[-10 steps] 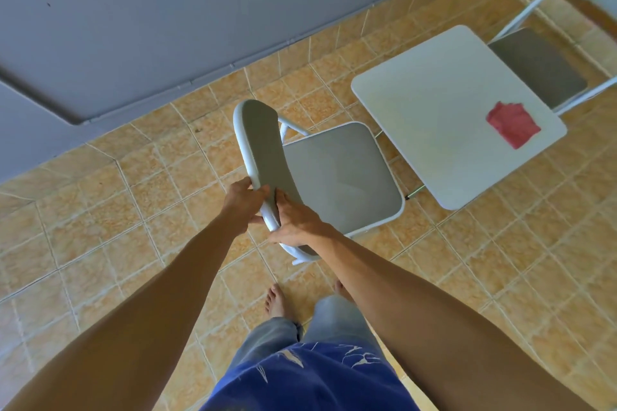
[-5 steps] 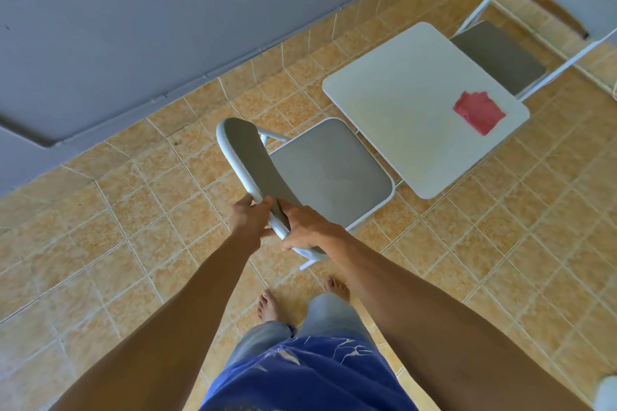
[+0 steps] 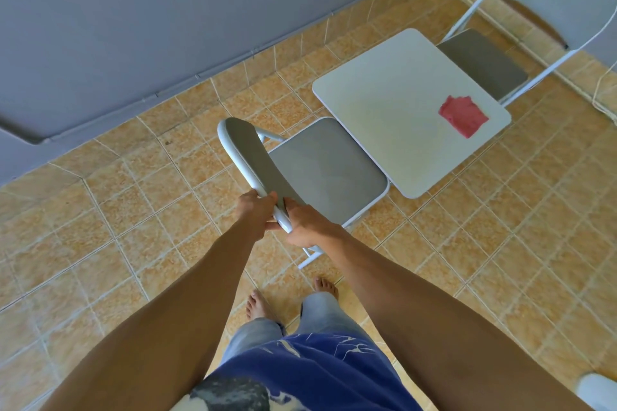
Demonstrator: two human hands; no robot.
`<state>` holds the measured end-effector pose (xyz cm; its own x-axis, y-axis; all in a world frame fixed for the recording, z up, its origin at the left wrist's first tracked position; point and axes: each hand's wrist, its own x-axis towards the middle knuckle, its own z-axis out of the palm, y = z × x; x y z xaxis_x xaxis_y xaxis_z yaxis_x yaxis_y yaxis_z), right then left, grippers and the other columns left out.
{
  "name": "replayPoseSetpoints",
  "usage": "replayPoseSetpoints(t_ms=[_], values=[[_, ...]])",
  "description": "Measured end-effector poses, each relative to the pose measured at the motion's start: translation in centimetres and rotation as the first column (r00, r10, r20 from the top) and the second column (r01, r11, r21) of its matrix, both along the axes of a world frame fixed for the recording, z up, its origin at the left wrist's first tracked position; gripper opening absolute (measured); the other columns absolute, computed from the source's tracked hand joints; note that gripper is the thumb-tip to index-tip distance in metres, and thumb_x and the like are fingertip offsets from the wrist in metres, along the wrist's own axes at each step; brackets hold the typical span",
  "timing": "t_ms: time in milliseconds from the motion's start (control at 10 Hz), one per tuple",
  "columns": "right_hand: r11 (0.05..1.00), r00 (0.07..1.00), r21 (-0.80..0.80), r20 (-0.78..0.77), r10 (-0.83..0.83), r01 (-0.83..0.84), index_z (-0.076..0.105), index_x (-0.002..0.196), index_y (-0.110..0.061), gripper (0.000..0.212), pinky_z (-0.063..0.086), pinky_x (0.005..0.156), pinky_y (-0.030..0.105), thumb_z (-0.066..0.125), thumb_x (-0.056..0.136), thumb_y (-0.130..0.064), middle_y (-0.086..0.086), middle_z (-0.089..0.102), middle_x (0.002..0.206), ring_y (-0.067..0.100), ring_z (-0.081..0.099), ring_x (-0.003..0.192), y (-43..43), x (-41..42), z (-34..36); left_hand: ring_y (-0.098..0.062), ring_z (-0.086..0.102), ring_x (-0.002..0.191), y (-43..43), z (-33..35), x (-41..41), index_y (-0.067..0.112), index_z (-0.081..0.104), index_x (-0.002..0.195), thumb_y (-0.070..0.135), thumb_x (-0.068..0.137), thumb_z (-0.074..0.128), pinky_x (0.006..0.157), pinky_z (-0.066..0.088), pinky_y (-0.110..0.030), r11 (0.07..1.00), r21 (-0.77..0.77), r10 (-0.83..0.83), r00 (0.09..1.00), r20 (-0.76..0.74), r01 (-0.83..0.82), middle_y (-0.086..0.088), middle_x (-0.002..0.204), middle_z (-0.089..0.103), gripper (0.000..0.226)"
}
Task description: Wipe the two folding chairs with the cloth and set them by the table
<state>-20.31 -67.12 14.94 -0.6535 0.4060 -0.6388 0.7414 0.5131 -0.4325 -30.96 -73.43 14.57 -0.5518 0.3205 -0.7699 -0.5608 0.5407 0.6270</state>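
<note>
At centre frame, the left hand and the right hand both curl around the lower end of the backrest of the near folding chair, fingers wrapped over its white rim. Its seat reaches under the white surface up and to the right. The red cloth lies on that surface near its right corner, well apart from both hands. The second folding chair stands at upper right, against the surface's far edge.

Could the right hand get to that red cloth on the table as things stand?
Probably not yet: the right hand grips the near chair, which stands between it and the cloth; nothing covers the cloth.
</note>
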Motion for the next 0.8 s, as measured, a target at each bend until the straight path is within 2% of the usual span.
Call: replayPoseSetpoints(t_ms=[300, 400, 500, 600, 700, 800], values=[[0.999, 0.999, -0.046, -0.032, 0.01, -0.012, 0.034, 0.15, -0.019, 0.074, 0.046, 0.07, 0.033, 0.071, 0.087, -0.008, 0.012, 0.066, 0.119, 0.025, 0.058, 0.084, 1.0, 0.3, -0.3, -0.035, 0.074, 0.083, 0.3, -0.3, 0.1, 0.009, 0.064, 0.111, 0.017, 0.091, 0.067, 0.058, 0.061, -0.054, 0.999, -0.032, -0.016, 0.998, -0.057, 0.014, -0.017, 0.1, 0.073, 0.023], [0.999, 0.999, -0.033, -0.036, 0.001, -0.002, 0.034, 0.15, -0.019, 0.075, 0.049, 0.071, 0.034, 0.071, 0.087, -0.008, 0.013, 0.066, 0.12, 0.026, 0.06, 0.086, 1.0, 0.4, -0.4, -0.037, 0.074, 0.082, 0.3, -0.3, 0.2, 0.007, 0.063, 0.113, 0.017, 0.091, 0.066, 0.06, 0.061, -0.055, 1.0, -0.01, -0.021, 0.998, -0.051, 0.021, -0.019, 0.101, 0.073, 0.023], [1.0, 0.999, -0.019, -0.032, 0.0, -0.001, 0.034, 0.149, -0.02, 0.077, 0.058, 0.08, 0.04, 0.076, 0.084, -0.013, 0.011, 0.066, 0.121, 0.027, 0.063, 0.09, 1.0, 0.5, -0.6, -0.036, 0.074, 0.085, 0.1, 0.0, 0.2, 0.007, 0.062, 0.114, 0.018, 0.092, 0.066, 0.06, 0.061, -0.054, 0.999, -0.004, -0.045, 0.998, -0.039, 0.045, -0.02, 0.104, 0.072, 0.025], [0.998, 1.0, -0.059, 0.02, 0.021, -0.02, 0.041, 0.146, -0.02, 0.073, 0.055, 0.09, 0.041, 0.079, 0.084, -0.033, 0.009, 0.065, 0.131, 0.029, 0.065, 0.103, 1.8, 1.1, 0.4, -0.033, 0.073, 0.088, 0.2, 1.2, -0.2, 0.004, 0.06, 0.11, 0.018, 0.093, 0.065, 0.068, 0.062, -0.049, 0.977, -0.064, -0.207, 0.977, -0.042, 0.204, -0.017, 0.103, 0.071, 0.023], [0.994, 0.996, -0.084, 0.044, 0.073, -0.069, 0.046, 0.147, -0.023, 0.06, 0.049, 0.103, 0.042, 0.061, 0.096, -0.05, 0.006, 0.056, 0.145, 0.032, 0.057, 0.129, 4.0, 1.3, 2.8, -0.022, 0.056, 0.061, 0.7, 3.8, -1.8, 0.006, 0.058, 0.086, 0.021, 0.094, 0.062, 0.054, 0.049, -0.025, 0.854, -0.221, -0.502, 0.858, -0.113, 0.47, -0.008, 0.073, 0.055, 0.018], [0.998, 0.997, 0.014, 0.051, 0.058, -0.059, 0.027, 0.16, -0.019, 0.066, 0.036, 0.116, 0.043, 0.046, 0.105, -0.048, 0.007, 0.033, 0.164, 0.032, 0.037, 0.148, 6.5, 0.4, 6.0, -0.015, 0.045, 0.06, 2.3, 6.7, -3.3, 0.007, 0.061, 0.091, 0.02, 0.096, 0.058, 0.046, 0.035, -0.017, 0.829, -0.286, -0.548, 0.797, -0.252, 0.48, -0.001, 0.074, 0.048, 0.014]])
